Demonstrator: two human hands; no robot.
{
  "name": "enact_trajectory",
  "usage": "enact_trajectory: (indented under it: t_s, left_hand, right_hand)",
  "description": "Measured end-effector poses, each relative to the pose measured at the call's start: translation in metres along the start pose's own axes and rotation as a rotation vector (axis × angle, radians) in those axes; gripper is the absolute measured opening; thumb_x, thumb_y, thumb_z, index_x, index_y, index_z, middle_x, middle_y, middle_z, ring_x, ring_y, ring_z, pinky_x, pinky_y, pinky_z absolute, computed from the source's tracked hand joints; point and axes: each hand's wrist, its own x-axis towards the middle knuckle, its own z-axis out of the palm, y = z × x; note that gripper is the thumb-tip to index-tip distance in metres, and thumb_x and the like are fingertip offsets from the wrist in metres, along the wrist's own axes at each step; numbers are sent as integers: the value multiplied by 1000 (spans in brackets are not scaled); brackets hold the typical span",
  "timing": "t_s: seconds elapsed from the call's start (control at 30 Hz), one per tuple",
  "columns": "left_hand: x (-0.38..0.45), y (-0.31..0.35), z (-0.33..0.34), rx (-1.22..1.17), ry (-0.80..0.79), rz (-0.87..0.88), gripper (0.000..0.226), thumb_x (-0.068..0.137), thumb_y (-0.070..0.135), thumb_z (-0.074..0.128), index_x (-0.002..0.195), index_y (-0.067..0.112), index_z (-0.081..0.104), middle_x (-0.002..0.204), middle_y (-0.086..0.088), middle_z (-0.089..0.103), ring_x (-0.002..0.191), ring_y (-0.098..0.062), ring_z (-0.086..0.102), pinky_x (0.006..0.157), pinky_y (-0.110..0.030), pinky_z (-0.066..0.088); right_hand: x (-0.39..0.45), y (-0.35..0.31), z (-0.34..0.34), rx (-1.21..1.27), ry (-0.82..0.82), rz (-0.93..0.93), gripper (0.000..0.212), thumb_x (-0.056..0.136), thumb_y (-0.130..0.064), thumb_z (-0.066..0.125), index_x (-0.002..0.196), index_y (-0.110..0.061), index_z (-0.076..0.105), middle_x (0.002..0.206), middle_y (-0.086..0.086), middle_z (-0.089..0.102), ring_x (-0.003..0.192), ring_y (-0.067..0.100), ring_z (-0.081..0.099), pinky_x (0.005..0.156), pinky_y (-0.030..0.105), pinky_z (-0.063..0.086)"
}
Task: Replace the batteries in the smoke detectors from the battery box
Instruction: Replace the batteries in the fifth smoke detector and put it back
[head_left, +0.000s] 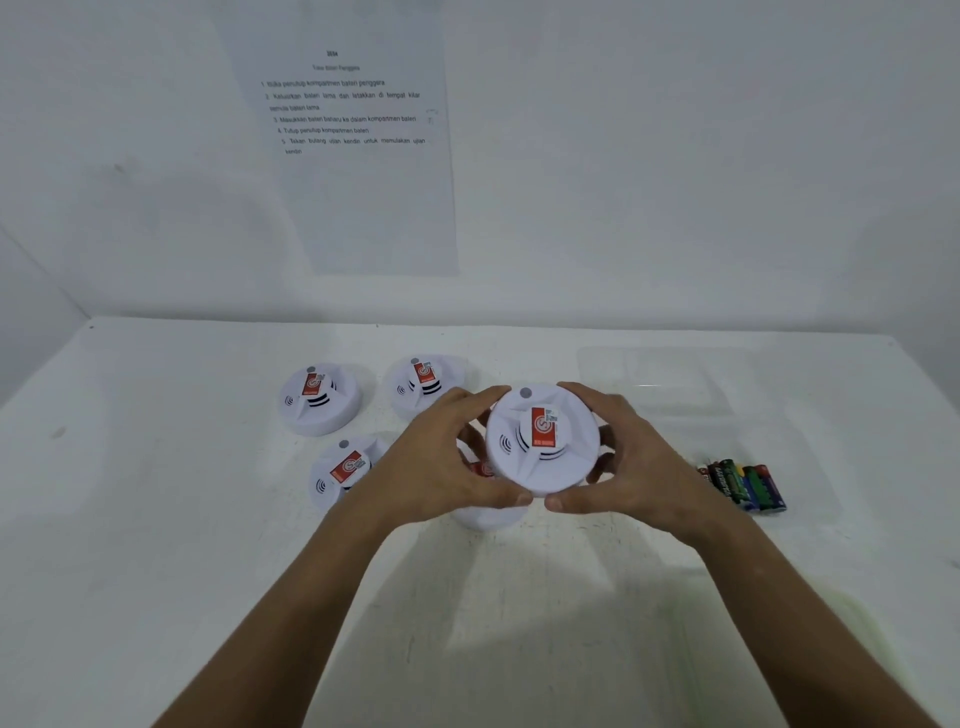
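The held smoke detector (543, 441) is raised above the middle of the surface (156, 519), face toward the camera. The left hand (441, 462) grasps its left rim with curled fingers; the right hand (623, 457) grasps the right rim likewise, thumbs meeting at the near edge.

Handling: the unit appears to be a rigid, light plastic shell with a smooth, somewhat slippery finish. Take hold at the outer rim, on opposite sides, as shown; this likely suits a twist to free the base. Avoid pressing the vented centre and the red label (544, 427), which are probably the weaker parts.

Three more detectors (318, 399) lie toward the far left, and a fourth lies partly hidden beneath the hands. The batteries (743, 484) lie loose near the right edge
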Motion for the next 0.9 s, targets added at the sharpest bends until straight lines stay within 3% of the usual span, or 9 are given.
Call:
enact_trajectory:
  t_s: [0.1, 0.2, 0.3, 0.43, 0.5, 0.6, 0.8, 0.87, 0.9]
  left_hand:
    - [23, -5, -4, 46, -16, -32, 75, 59, 46, 86, 125, 43, 53, 108, 14, 62, 91, -9, 63, 75, -28, 59]
    - [52, -18, -7, 111, 11, -64, 69, 54, 53, 86, 116, 42, 58, 105, 14, 66, 88, -6, 65, 78, -32, 58]
    - [78, -32, -3, 136, 35, -143, 65, 47, 52, 84, 107, 35, 63, 97, 14, 69, 82, -7, 67, 77, -38, 59]
    - [102, -38, 5, 177, 23, -202, 57, 53, 32, 89, 104, 19, 66, 95, 5, 71, 84, -14, 67, 78, -34, 58]
    - [109, -42, 11, 214, -6, -230, 47, 58, 25, 89, 97, 12, 66, 88, 3, 71, 82, -18, 66, 72, -28, 54]
    - [112, -45, 18, 277, -48, -249, 39, 59, 27, 89, 85, 19, 61, 73, 12, 60, 72, -12, 59, 59, -14, 40]
    - [109, -47, 24, 259, -79, -284, 39, 61, 23, 88, 90, 8, 67, 79, -1, 66, 70, -15, 60, 64, -21, 46]
    - [107, -42, 24, 279, -78, -302, 36, 63, 21, 86, 89, 6, 67, 77, -1, 64, 73, -16, 60, 66, -24, 48]
    - [106, -40, 25, 301, -75, -307, 34, 65, 21, 84, 89, 6, 66, 79, -2, 63, 76, -18, 60, 69, -26, 48]
  right_hand:
    - [22, -4, -9, -68, 10, 18, 99, 57, -18, 96, 138, -42, 44, 132, -14, 41, 110, 5, 54, 75, 22, 55]
    - [52, -1, -16, -151, 60, 29, 95, 57, -19, 95, 138, -32, 47, 132, -11, 49, 112, 5, 55, 81, 18, 51]
    - [79, 10, -18, -187, 112, 89, 88, 57, -14, 95, 134, -22, 53, 128, -5, 59, 108, 17, 62, 81, 28, 57]
    - [100, 12, -13, -292, 139, 134, 73, 61, -4, 89, 126, -12, 56, 119, 7, 65, 106, 26, 62, 88, 40, 53]
    - [104, 11, -10, -368, 112, 158, 68, 67, 0, 84, 127, -8, 55, 116, 10, 63, 103, 26, 59, 90, 38, 50]
    - [104, 18, -7, -411, 106, 200, 62, 67, -1, 84, 122, -3, 56, 116, 15, 64, 106, 31, 61, 90, 38, 50]
    - [98, 15, -1, -438, 120, 269, 52, 73, 1, 79, 120, 5, 56, 118, 22, 64, 104, 31, 60, 87, 32, 46]
    - [96, 19, -1, -432, 78, 325, 45, 74, 6, 75, 116, 10, 58, 108, 21, 64, 102, 32, 60, 81, 29, 45]
    - [96, 27, 3, -395, 138, 362, 42, 75, 7, 74, 114, 7, 58, 101, 14, 61, 95, 24, 59, 78, 25, 45]
